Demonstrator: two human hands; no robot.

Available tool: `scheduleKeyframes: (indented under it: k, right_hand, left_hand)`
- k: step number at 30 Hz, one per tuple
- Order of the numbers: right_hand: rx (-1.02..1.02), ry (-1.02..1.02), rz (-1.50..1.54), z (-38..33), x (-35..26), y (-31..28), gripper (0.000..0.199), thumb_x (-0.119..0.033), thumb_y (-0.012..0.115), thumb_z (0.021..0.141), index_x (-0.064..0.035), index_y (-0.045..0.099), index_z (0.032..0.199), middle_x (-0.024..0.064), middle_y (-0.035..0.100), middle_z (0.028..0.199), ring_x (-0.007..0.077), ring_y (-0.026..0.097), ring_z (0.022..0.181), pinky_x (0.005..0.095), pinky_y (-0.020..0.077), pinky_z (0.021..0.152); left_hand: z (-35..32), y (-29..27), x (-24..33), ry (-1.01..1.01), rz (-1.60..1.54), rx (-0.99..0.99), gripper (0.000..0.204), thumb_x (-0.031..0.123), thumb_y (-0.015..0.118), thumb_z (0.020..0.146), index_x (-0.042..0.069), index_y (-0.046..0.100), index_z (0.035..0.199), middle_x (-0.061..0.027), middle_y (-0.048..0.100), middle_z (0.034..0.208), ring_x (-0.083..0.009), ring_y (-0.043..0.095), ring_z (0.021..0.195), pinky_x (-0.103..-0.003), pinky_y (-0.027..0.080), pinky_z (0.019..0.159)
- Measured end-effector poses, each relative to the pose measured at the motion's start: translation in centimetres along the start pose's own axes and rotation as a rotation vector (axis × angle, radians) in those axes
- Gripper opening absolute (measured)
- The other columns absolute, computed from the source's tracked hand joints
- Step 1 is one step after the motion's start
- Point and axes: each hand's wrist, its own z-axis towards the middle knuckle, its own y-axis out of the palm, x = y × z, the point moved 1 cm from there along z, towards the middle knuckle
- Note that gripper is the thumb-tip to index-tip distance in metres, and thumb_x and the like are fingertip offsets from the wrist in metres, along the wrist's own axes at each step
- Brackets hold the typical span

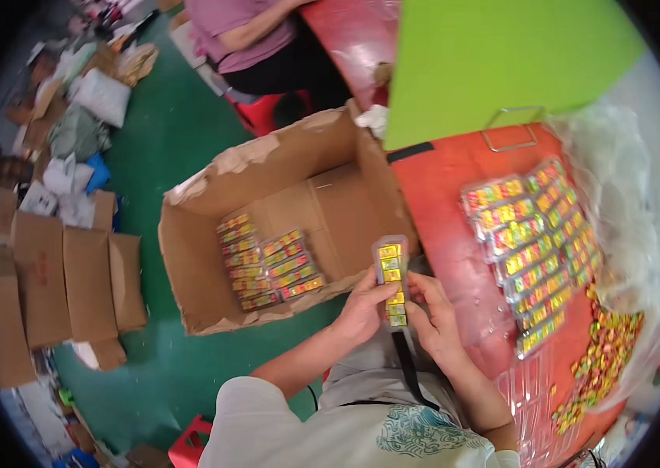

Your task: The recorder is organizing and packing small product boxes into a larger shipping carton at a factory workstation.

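A big, brown, open cardboard box (225,183) sits left of a red, flat-topped table (439,218). Long, clear plastic trays (291,263) lie in the box. More trays (529,261) lie on the table, behind and left of a pile of small, shiny, yellow-and-red squares (603,359).

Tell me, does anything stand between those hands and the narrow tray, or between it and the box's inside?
The left hand and right hand touch the tray. Only the near rim of the box visibly lies between it and the inside.

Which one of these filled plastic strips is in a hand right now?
The strip in the left hand, thumb across its front. The others lie in groups, in the cardboard box or on the red table.
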Motion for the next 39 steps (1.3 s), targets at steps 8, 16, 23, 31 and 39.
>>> scheduleKeyframes:
  k: [8,16,23,31,39]
  right_hand:
    - [-0.082,-0.137,-0.453,5.2,-1.0,1.5,0.044,-0.007,0.060,0.083,-0.0026,0.051,0.125,0.0175,0.049,0.125,0.0357,0.047,0.113,0.0427,0.0375,0.096]
    - [-0.044,-0.201,-1.067,7.8,0.7,1.1,0.050,-0.007,0.063,0.076,-0.0008,0.052,0.124,0.0158,0.047,0.130,0.0329,0.045,0.116,0.0448,0.0313,0.099]
    - [-0.114,-0.149,-1.177,8.5,1.1,1.9,0.053,-0.016,0.065,0.074,-0.0028,0.054,0.124,0.0150,0.044,0.135,0.0330,0.041,0.118,0.0473,0.0291,0.099]
    - [-0.157,-0.114,-1.208,8.6,1.4,2.0,0.054,-0.019,0.066,0.072,-0.0035,0.055,0.123,0.0144,0.043,0.136,0.0325,0.039,0.121,0.0473,0.0260,0.101]
    - [-0.157,-0.099,-1.243,8.6,1.5,1.8,0.054,-0.020,0.066,0.072,-0.0033,0.055,0.123,0.0138,0.044,0.136,0.0318,0.038,0.121,0.0475,0.0251,0.102]
  left_hand:
    - [-0.1,-5.4,7.2,0.080,0.133,0.123,0.048,0.006,0.062,0.083,0.008,0.042,0.126,-0.0078,0.059,0.106,-0.0205,0.062,0.093,-0.038,0.052,0.083]
    - [8.1,-24.5,18.4,0.033,0.811,0.314,0.050,0.005,0.066,0.075,0.005,0.048,0.122,-0.0081,0.060,0.105,-0.0185,0.059,0.092,-0.036,0.049,0.082]
    - [13.3,-38.7,21.2,-0.033,1.578,0.430,0.053,0.005,0.067,0.071,0.008,0.052,0.122,-0.0100,0.062,0.111,-0.0222,0.058,0.104,-0.033,0.046,0.088]
    - [15.1,-40.2,19.2,-0.365,1.935,0.205,0.049,0.011,0.065,0.067,0.012,0.057,0.115,-0.0158,0.062,0.113,-0.0313,0.058,0.107,-0.039,0.047,0.090]
    - [16.2,-40.7,18.1,-0.388,2.048,0.163,0.050,0.012,0.061,0.072,0.013,0.054,0.122,-0.0149,0.056,0.125,-0.0319,0.047,0.122,-0.042,0.042,0.098]
